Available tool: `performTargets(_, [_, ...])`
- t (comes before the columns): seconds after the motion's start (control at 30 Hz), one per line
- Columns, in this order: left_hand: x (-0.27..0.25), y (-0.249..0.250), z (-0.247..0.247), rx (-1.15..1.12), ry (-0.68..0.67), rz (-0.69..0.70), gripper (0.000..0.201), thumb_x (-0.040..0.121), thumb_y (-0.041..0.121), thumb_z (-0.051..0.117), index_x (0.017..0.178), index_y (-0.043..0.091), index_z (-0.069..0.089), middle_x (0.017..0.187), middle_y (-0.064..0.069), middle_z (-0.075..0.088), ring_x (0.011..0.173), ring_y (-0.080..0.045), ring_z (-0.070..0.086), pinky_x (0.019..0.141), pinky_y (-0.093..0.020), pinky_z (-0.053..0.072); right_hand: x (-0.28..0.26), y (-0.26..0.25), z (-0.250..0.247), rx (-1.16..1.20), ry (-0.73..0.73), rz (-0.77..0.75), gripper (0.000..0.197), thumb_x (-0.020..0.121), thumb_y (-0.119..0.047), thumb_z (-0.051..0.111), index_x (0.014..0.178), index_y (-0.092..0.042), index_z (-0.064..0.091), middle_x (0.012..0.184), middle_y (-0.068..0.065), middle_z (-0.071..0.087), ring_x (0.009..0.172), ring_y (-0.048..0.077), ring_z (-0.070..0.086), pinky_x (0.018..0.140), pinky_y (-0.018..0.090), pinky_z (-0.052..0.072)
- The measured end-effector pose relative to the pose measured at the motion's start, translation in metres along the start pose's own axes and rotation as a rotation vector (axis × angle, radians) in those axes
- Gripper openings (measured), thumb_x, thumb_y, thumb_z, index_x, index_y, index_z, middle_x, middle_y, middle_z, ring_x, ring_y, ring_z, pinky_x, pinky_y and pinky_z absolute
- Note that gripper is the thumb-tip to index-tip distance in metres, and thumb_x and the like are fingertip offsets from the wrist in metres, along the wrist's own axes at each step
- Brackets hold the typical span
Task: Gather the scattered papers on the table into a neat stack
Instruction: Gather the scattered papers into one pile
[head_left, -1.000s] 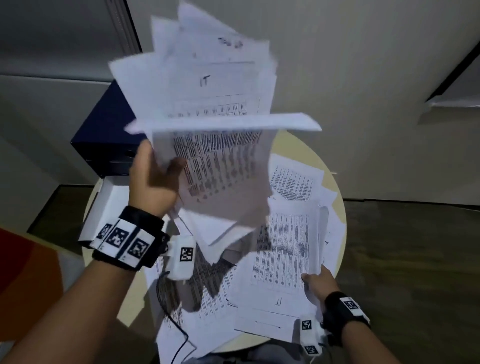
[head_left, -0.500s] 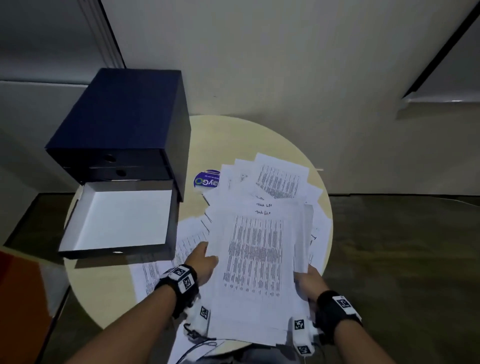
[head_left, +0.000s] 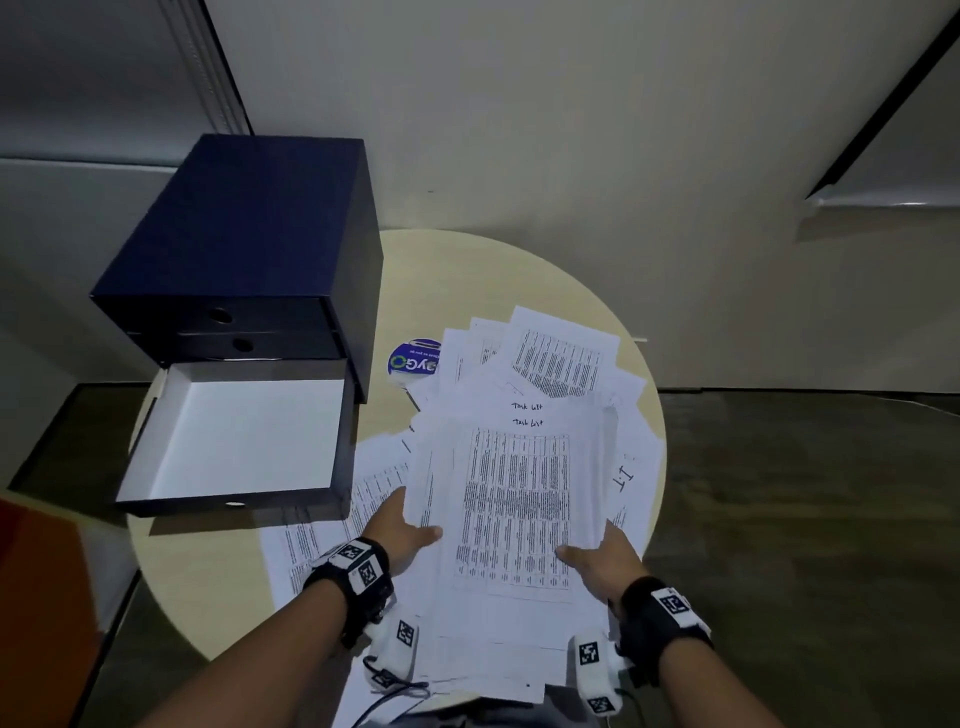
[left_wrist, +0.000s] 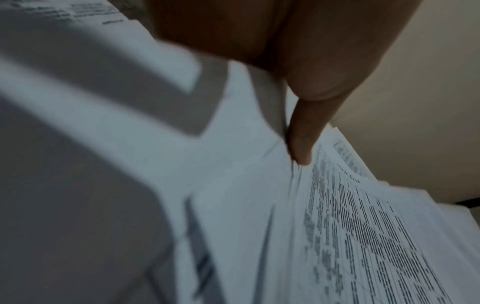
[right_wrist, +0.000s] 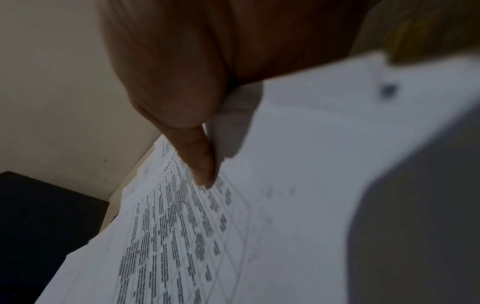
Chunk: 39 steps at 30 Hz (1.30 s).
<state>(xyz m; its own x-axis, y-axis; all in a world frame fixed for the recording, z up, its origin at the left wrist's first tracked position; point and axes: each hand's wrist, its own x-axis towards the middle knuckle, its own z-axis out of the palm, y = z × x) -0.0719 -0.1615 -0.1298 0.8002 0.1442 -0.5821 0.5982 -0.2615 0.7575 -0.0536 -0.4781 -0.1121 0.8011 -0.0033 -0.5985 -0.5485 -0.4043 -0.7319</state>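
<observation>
A thick pile of printed papers (head_left: 514, 514) lies on the near part of the round beige table (head_left: 467, 280), its top sheet a dense table headed "Task list". My left hand (head_left: 402, 530) grips the pile's left edge, thumb on top and fingers hidden beneath. My right hand (head_left: 602, 558) grips the right edge the same way. In the left wrist view the thumb (left_wrist: 298, 144) presses on the sheets (left_wrist: 363, 236); in the right wrist view the thumb (right_wrist: 202, 160) lies on the printed sheet (right_wrist: 207, 236). Loose sheets stick out behind (head_left: 563, 358), to the right (head_left: 631, 475) and to the left (head_left: 317, 540).
A dark blue drawer box (head_left: 249, 234) stands on the table's left side, its bottom drawer (head_left: 234, 431) pulled out, white inside and holding nothing. A round blue sticker (head_left: 413, 358) lies beside the box. The table's near edge is under the pile; dark floor lies to the right.
My left hand brought a raised bunch of papers down onto the pile. Both hands now hold the pile's sides, with thumbs laid over the top sheet.
</observation>
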Motion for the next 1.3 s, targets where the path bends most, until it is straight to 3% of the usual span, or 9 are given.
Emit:
performTargets(0.17, [-0.006,0.009,0.000,-0.314,-0.032,-0.021,0.046,0.084,0.006,0.069,0.121,0.029,0.054,0.120,0.008,0.063,0.117,-0.020,0.056,0.107,-0.037,0.039,-0.005,-0.011,-0.009,0.158,0.006,-0.005,0.034,0.096,-0.008,0.061,0.130,-0.010,0.057,0.106,0.006,0.072,0.092,0.023,0.066,0.079,0.032,0.053])
performTargets(0.37, [-0.024,0.055,-0.013,-0.665,-0.080,0.078,0.053,0.062,0.017,0.081,0.112,0.017,0.064,0.107,0.000,0.075,0.107,-0.020,0.067,0.106,-0.040,0.041,-0.030,-0.058,-0.025,0.402,-0.062,-0.151,0.035,0.092,-0.003,0.065,0.124,-0.019,0.062,0.119,0.003,0.074,0.117,0.028,0.065,0.108,0.050,0.044])
performTargets(0.57, [-0.050,0.131,-0.038,-0.714,-0.085,0.372,0.076,0.062,0.003,0.085,0.131,0.009,0.053,0.112,-0.010,0.072,0.110,-0.027,0.067,0.078,-0.032,0.056,-0.061,-0.130,-0.035,0.336,-0.068,-0.390,0.028,0.094,-0.001,0.062,0.115,-0.019,0.066,0.102,-0.009,0.078,0.099,0.012,0.071,0.079,0.022,0.056])
performTargets(0.7, [-0.058,0.150,-0.048,-0.501,0.020,0.516,0.078,0.064,0.013,0.089,0.132,0.013,0.051,0.120,-0.006,0.070,0.114,-0.022,0.065,0.098,-0.039,0.050,-0.046,-0.127,-0.021,0.213,0.034,-0.291,0.033,0.086,-0.024,0.076,0.116,-0.014,0.068,0.106,-0.006,0.074,0.103,0.018,0.065,0.088,0.032,0.049])
performTargets(0.83, [-0.058,0.134,-0.045,-0.409,0.001,0.437,0.057,0.070,0.013,0.085,0.118,0.024,0.057,0.108,0.012,0.074,0.105,-0.006,0.068,0.096,-0.036,0.050,-0.036,-0.113,0.001,0.146,0.042,-0.249,0.041,0.080,-0.031,0.081,0.107,-0.002,0.068,0.094,0.007,0.077,0.082,0.017,0.073,0.087,0.039,0.058])
performTargets(0.93, [-0.055,0.122,-0.042,-0.374,-0.013,0.392,0.055,0.067,0.023,0.087,0.114,0.016,0.062,0.111,0.001,0.074,0.107,-0.018,0.069,0.101,-0.051,0.048,-0.025,-0.096,0.011,0.114,0.087,-0.256,0.081,0.070,-0.054,0.084,0.111,0.010,0.059,0.108,0.032,0.066,0.101,0.049,0.064,0.088,0.062,0.054])
performTargets(1.03, [-0.054,0.122,-0.042,-0.326,0.034,0.398,0.032,0.078,0.010,0.079,0.107,0.014,0.065,0.107,-0.003,0.075,0.103,-0.020,0.070,0.099,-0.050,0.049,-0.022,-0.096,0.016,0.217,0.097,-0.217,0.081,0.074,-0.057,0.079,0.124,0.003,0.056,0.119,0.010,0.068,0.118,0.027,0.062,0.103,0.038,0.045])
performTargets(1.17, [-0.059,0.122,-0.049,-0.378,0.027,0.371,0.031,0.081,0.011,0.076,0.111,0.015,0.065,0.110,-0.001,0.074,0.105,-0.016,0.069,0.094,-0.037,0.050,-0.024,-0.109,0.010,0.291,0.138,-0.239,0.059,0.088,-0.029,0.075,0.130,0.000,0.045,0.127,0.004,0.058,0.123,0.022,0.053,0.106,0.037,0.039])
performTargets(1.3, [-0.066,0.102,-0.055,-0.276,-0.020,0.277,0.026,0.084,0.018,0.075,0.108,0.012,0.066,0.096,0.004,0.076,0.093,-0.011,0.071,0.081,-0.030,0.052,-0.038,-0.120,0.005,0.206,0.015,-0.301,0.028,0.095,-0.004,0.063,0.122,-0.011,0.061,0.109,-0.001,0.073,0.108,0.015,0.068,0.079,0.014,0.053])
